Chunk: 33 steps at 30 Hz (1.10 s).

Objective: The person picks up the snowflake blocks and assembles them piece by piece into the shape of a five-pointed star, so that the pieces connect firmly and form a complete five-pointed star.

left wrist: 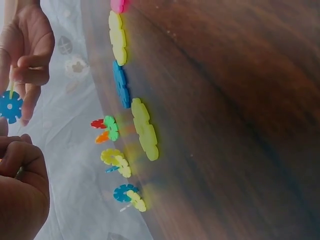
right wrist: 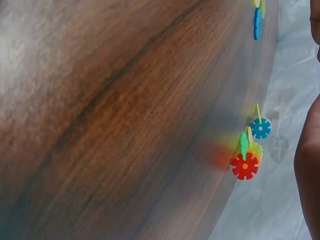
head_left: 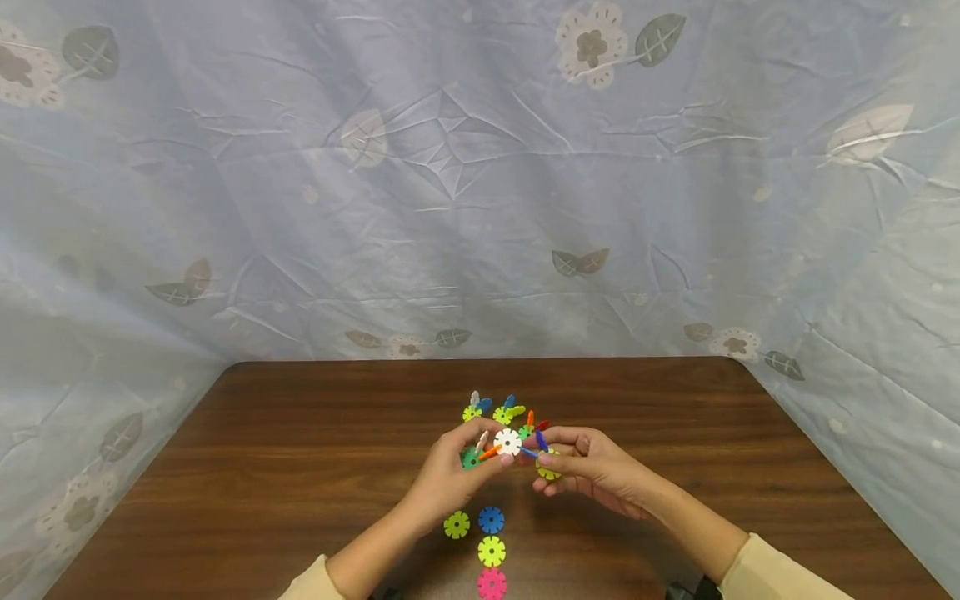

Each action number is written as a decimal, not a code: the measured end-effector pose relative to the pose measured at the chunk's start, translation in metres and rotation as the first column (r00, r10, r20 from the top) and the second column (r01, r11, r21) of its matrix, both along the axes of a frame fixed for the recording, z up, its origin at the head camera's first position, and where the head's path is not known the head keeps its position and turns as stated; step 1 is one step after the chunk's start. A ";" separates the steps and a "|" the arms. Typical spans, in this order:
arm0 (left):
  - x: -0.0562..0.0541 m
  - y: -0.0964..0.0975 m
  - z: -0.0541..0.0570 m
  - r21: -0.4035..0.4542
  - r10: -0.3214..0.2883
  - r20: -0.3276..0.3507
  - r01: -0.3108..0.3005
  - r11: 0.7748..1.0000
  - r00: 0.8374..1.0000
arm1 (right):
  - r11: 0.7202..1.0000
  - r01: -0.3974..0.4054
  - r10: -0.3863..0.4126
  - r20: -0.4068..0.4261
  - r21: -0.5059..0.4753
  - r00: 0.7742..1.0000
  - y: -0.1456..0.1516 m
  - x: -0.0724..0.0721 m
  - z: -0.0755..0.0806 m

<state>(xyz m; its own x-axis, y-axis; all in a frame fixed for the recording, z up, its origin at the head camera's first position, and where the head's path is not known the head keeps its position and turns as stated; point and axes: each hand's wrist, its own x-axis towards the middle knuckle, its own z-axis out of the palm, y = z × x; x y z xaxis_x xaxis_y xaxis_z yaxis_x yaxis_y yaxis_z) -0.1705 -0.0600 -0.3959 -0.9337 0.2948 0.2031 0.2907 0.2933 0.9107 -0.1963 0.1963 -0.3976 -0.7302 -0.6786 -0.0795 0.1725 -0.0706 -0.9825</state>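
Slotted plastic flower discs are joined between the two hands above the table. My left hand (head_left: 444, 475) holds the left part, where a green disc (head_left: 470, 459) and an orange disc (head_left: 489, 452) show beside a white disc (head_left: 507, 434). On the other side my right hand (head_left: 600, 468) pinches a blue disc (head_left: 529, 453), with a yellow disc (head_left: 551, 473) and a dark blue disc (head_left: 542, 440) at its fingers. In the left wrist view a blue disc (left wrist: 10, 114) appears between the hands. Fingers hide some of the joints.
Below the hands lie loose discs: yellow-green (head_left: 457, 514), blue (head_left: 491, 510), yellow (head_left: 491, 542) and pink (head_left: 492, 574). Small joined clusters stand behind, including a green one with red (right wrist: 245, 175) and orange pieces. A patterned cloth (head_left: 480, 250) surrounds the brown table (head_left: 300, 467).
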 end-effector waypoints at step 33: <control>0.000 -0.016 -0.004 0.265 -0.307 0.120 0.268 0.926 0.944 | 1.000 0.020 -0.020 -0.006 0.019 1.000 0.000 0.007 0.003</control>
<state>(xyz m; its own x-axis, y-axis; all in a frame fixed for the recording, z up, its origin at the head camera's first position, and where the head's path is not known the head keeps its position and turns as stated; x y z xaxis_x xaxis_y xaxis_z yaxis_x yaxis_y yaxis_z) -0.1704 -0.0756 -0.3995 -0.8417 0.5157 0.1602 0.1775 -0.0159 0.9840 -0.1896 0.1966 -0.3949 -0.7443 -0.6620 -0.0876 0.1651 -0.0553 -0.9847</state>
